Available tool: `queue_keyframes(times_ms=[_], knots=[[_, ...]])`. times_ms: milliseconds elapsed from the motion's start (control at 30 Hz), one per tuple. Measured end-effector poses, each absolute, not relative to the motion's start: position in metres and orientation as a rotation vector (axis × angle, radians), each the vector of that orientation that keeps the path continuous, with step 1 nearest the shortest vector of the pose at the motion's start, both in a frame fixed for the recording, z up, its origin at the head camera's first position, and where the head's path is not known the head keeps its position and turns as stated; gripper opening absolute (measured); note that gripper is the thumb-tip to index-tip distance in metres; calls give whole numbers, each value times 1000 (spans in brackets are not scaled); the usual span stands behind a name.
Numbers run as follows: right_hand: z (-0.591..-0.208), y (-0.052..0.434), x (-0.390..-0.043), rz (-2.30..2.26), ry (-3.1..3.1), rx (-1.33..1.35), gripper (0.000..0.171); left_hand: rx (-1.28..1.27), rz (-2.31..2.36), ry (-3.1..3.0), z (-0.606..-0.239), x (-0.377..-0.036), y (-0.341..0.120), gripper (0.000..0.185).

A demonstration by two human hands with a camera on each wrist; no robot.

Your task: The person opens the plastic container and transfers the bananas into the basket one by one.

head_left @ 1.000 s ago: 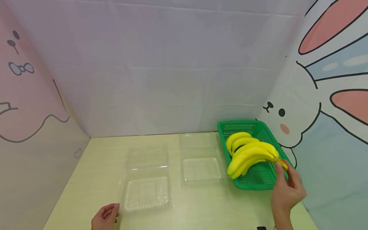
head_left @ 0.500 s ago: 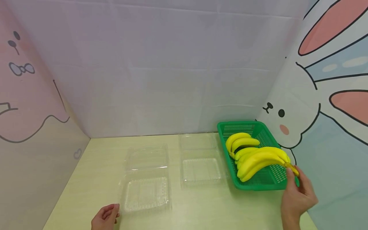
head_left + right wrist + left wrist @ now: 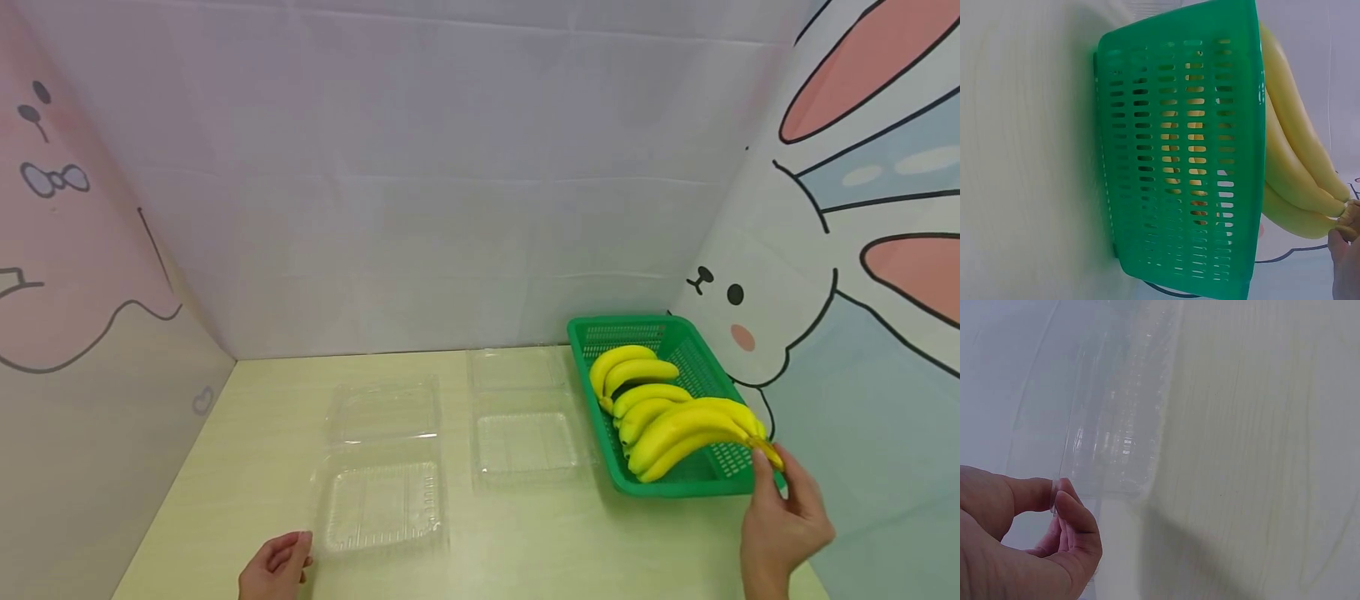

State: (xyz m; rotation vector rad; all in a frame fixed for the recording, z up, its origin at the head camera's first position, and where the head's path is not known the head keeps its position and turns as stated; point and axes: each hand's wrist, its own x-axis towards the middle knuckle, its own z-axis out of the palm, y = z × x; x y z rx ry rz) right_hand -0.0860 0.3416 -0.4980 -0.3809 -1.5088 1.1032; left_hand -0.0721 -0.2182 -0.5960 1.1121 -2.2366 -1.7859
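1. Right hand (image 3: 783,529) pinches the stem end of a banana bunch (image 3: 686,429), fingers curled round it. I see the bunch part-raised, stem over the near right corner of the green basket (image 3: 600,343), tips pointing down into the basket.
2. Left hand (image 3: 276,567) pinches the near left rim of a clear clamshell box (image 3: 378,500) between thumb and forefinger; the left wrist view confirms the thin plastic edge in that pinch.
3. Landmark: green basket. A second bunch (image 3: 626,367) lies toward the basket's far end, untouched.
4. Left of the basket, just beside it, a second clear clamshell box (image 3: 525,442) lies open on the table (image 3: 247,433). The box I hold is further left of the basket and nearer me, also open, lid flat behind its tray.
5. Progress, my judgement: early. One bunch gripped and barely out of the basket; both boxes hold nothing; nothing packed, no lid closed.
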Motion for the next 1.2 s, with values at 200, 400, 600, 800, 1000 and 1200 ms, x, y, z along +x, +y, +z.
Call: queue_keyframes(times_ms=[200, 400, 600, 800, 1000, 1200], knots=[[-502, 341, -85, 1113, -1529, -448, 24, 1096, -1803, -2220, -597, -72, -219, 33], [-509, 342, -84, 1156, -1577, -537, 25, 1092, -1795, -2229, -595, -72, -218, 32], [-516, 343, -84, 1234, -1604, -600, 27, 1078, -1797, -2223, -595, -71, -218, 32], [-521, 344, -83, 1217, -1714, -731, 31, 1083, -1804, -2215, -594, -71, -217, 31], [-523, 345, -81, 1214, -1794, -772, 35, 1078, -1805, -2203, -593, -71, -217, 30], [-524, 350, -82, 1182, -1883, -779, 37, 1096, -1797, -2219, -595, -71, -218, 32]])
